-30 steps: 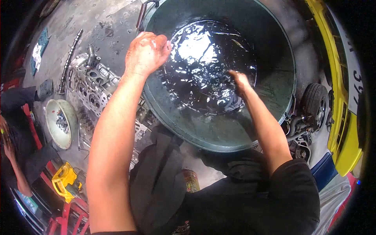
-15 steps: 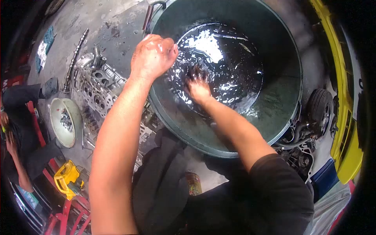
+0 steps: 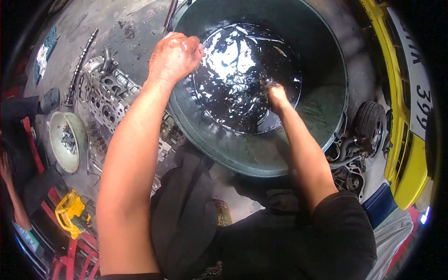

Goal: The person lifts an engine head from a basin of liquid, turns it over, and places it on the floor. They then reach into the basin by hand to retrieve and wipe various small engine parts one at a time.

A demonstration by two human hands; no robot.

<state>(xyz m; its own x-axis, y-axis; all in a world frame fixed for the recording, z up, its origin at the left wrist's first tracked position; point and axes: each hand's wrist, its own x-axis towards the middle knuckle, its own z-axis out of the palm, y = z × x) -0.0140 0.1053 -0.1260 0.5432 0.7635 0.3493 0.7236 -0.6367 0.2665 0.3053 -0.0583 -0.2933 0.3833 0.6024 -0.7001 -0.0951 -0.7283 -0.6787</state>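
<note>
A large dark green tub [image 3: 224,161] holds dark, shiny liquid [image 3: 233,88] with ripples on it. My left hand [image 3: 176,57], wet and curled closed, is at the tub's left rim; what it grips, if anything, is hidden. My right hand [image 3: 276,95] reaches into the right part of the liquid. Its fingers are sunk in the dark surface and hidden, so what they touch does not show. Thin light strips lie near the liquid's upper right edge.
Left of the tub lie an engine cylinder head [image 3: 109,102], a camshaft [image 3: 81,65] and a pale bowl of small metal parts [image 3: 57,151]. A yellow case [image 3: 70,214] and a co-worker's arm [image 3: 16,200] are further left. A tyre [image 3: 371,126] and yellow bumper [image 3: 396,93] are right.
My right hand has moved right through the liquid, and its fingers, spread before, are now hidden. My left hand remains at the rim. The whole view has shifted slightly.
</note>
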